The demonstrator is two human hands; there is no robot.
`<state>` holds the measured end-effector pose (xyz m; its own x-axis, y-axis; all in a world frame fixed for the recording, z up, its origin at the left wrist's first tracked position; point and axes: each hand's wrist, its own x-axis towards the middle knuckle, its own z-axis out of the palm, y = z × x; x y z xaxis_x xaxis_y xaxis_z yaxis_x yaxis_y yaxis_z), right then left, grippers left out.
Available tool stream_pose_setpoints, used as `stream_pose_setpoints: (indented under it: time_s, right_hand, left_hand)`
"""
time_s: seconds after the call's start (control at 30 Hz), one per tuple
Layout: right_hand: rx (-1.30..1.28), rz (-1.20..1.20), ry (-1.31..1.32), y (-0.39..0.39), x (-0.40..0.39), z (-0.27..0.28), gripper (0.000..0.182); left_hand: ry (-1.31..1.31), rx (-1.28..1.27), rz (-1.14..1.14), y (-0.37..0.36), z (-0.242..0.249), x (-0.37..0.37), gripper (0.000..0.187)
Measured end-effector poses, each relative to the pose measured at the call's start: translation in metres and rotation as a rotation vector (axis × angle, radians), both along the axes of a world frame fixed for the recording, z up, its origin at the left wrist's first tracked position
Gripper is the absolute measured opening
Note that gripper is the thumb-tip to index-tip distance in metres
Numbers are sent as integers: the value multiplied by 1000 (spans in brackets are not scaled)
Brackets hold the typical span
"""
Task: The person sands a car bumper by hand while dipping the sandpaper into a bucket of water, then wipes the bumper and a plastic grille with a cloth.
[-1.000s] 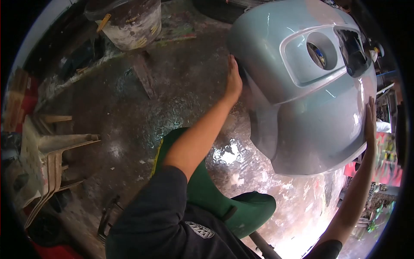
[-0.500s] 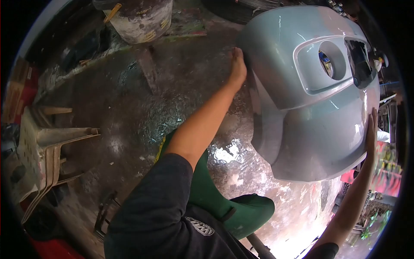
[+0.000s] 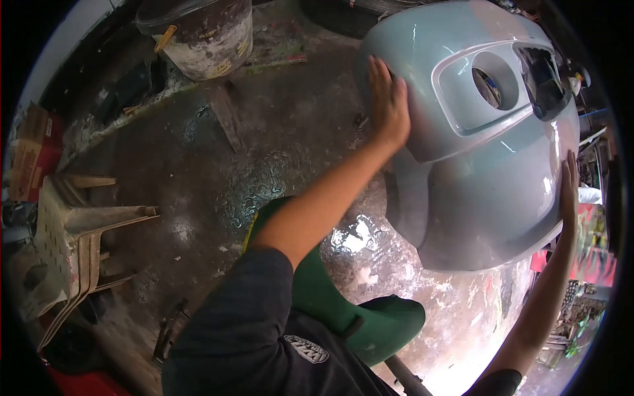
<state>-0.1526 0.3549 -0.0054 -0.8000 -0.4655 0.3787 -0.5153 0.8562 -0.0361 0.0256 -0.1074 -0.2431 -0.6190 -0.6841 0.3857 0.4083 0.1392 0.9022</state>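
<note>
A glossy silver-grey car bumper fills the upper right, with a round fog-lamp hole and a larger rectangular gap in it. Against its left side lies my left hand, fingers stretched out and palm on the painted surface. My right hand rests along the bumper's right edge, its fingers straight and flat, partly seen edge-on. Neither hand's fingers are wrapped round it. What supports the bumper underneath is hidden.
Stacked plastic chairs stand at the left, near a red and brown box. A dirty bucket sits at the upper left, and a tyre at the top. The floor is wet and shiny in patches.
My left hand has slid from the bumper's left edge rightward onto its side surface. My right hand stays on the right edge, slightly higher in view. The view has shifted a little.
</note>
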Motion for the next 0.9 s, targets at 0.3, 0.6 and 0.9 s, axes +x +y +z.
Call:
stream_pose_setpoints:
  time_s: [0.3, 0.6, 0.9]
  right_hand:
    - [-10, -9, -7, -14, 16, 2, 59]
    - [-1, 3, -8, -12, 18, 0, 59]
    - [12, -5, 9, -10, 12, 1, 58]
  left_hand:
    - [8, -490, 15, 95, 8, 48, 71]
    - [-38, -114, 54, -43, 26, -37, 72]
    - [-12, 55, -52, 61, -55, 34, 77]
